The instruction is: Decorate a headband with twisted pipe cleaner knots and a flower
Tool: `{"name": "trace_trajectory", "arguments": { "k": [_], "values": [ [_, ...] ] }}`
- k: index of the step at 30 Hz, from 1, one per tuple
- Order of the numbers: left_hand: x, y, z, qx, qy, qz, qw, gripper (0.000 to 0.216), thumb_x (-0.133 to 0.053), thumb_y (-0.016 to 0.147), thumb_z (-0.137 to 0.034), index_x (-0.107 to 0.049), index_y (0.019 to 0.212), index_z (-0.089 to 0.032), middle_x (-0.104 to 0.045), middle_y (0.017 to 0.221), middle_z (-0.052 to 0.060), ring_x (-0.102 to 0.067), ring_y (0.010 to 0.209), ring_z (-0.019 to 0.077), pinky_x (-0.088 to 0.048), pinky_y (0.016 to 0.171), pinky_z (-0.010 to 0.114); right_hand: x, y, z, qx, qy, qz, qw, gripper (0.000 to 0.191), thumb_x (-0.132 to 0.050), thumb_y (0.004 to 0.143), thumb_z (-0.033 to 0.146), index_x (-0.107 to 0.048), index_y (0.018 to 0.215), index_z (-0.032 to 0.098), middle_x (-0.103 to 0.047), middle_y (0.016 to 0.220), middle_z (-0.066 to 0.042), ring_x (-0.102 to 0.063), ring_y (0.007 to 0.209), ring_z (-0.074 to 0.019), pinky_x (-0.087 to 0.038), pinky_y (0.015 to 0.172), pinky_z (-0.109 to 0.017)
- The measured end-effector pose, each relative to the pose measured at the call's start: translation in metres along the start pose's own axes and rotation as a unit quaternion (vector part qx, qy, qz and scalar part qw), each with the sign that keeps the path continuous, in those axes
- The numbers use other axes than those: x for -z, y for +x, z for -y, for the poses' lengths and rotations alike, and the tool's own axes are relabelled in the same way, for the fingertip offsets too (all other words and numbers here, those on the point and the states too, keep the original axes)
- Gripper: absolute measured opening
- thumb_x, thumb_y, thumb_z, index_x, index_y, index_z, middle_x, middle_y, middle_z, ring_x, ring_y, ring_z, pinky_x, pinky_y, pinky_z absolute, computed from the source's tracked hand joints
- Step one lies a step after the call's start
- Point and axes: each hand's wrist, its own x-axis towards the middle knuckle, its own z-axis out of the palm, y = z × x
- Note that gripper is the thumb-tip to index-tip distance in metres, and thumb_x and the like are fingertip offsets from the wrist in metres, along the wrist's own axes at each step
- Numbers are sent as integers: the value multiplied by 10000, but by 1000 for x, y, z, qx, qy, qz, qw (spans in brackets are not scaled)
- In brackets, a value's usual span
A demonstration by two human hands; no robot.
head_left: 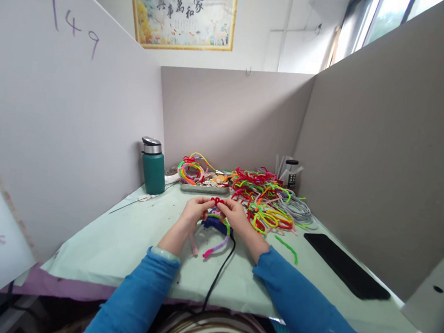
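Note:
Between my two hands is a small red pipe-cleaner bow (217,201), pinched by the fingertips from both sides. My left hand (195,209) closes on its left end, and my right hand (234,212) on its right end. Just below hangs or rests a curved band wrapped in coloured pipe cleaner (221,245), green, purple and pink; whether the bow touches it I cannot tell. One pink end (194,245) shows under my left hand. Behind the band lies a dark blue object (217,223), partly hidden, near a black cord (221,272).
A green bottle (154,171) stands at the left wall. At the back are a metal tray (204,189) of small pieces, a finished-looking coil of coloured rings (191,171) and a pipe-cleaner heap (259,185). A black phone-like slab (345,265) lies right, near a green strand (287,249).

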Motion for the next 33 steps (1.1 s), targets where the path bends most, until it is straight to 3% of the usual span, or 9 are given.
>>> {"name": "trace_trajectory", "arguments": {
  "k": [4, 13, 27, 33],
  "values": [
    [0, 2, 2, 6, -26, 12, 1000, 390, -810, 469, -372, -633, 696, -109, -526, 512, -28, -381, 371, 35, -269, 367, 189, -1, 0, -1, -3, 9, 0, 1000, 234, -603, 689, 400, -556, 627, 180, -522, 500, 29, -426, 432, -92, -336, 423, -223],
    [-6, 1, 3, -31, 1, -39, 999, 357, -766, 520, -377, -593, 704, -125, -509, 464, -46, -369, 334, 48, -239, 338, 194, -3, 1, -5, -17, 28, 1, 999, 241, -586, 699, 405, -562, 633, 175, -538, 527, 21, -425, 426, -93, -332, 423, -231],
    [-10, -4, -5, -43, 36, -43, 998, 212, -704, 598, -283, -623, 709, -123, -504, 453, -40, -355, 325, 51, -237, 344, 202, -4, 2, -9, 15, -62, -47, 997, 199, -572, 705, 363, -528, 629, 184, -491, 501, 43, -434, 451, -106, -340, 459, -237],
    [-4, 2, 0, -58, 139, -50, 987, 96, -667, 612, -215, -595, 625, -152, -462, 401, -54, -389, 327, 65, -259, 353, 189, -2, 4, -16, 38, -106, -58, 992, 179, -560, 697, 337, -521, 613, 184, -484, 517, 43, -441, 499, -112, -334, 485, -231]
  ]
}}
